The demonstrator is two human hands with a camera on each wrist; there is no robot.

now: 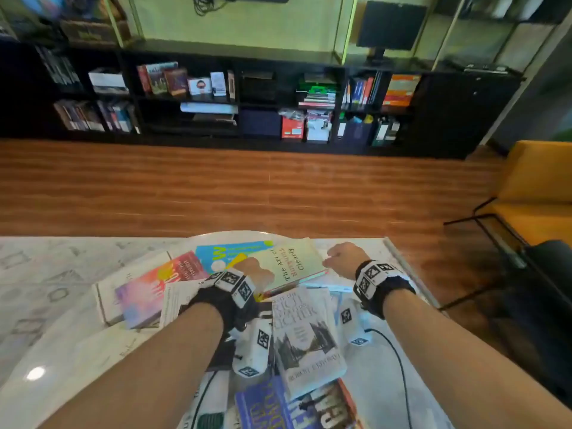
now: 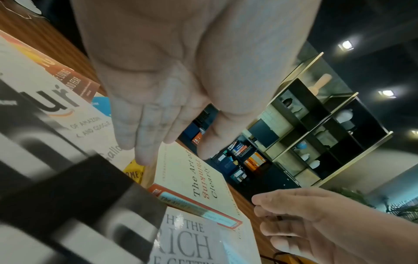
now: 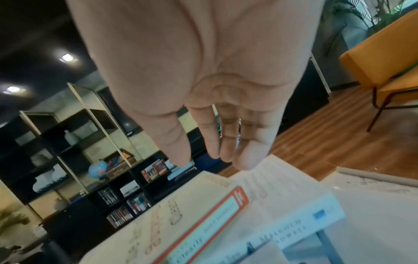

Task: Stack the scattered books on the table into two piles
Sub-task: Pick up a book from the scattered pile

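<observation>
Reading "The Art of Thinking Clearly" (image 1: 291, 265) — cream cover

The cream book (image 1: 289, 263) at the far middle reads "The Art of Thinking Clearly". Nearer, the grey book (image 1: 306, 339) shows "RICH"; a white spine (image 3: 300, 230) at right reads "Malcolm".

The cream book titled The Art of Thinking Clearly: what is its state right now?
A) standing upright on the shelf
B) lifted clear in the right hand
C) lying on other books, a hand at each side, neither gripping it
C: the cream book lies on the heap, with the left hand and right hand open beside it.
</observation>
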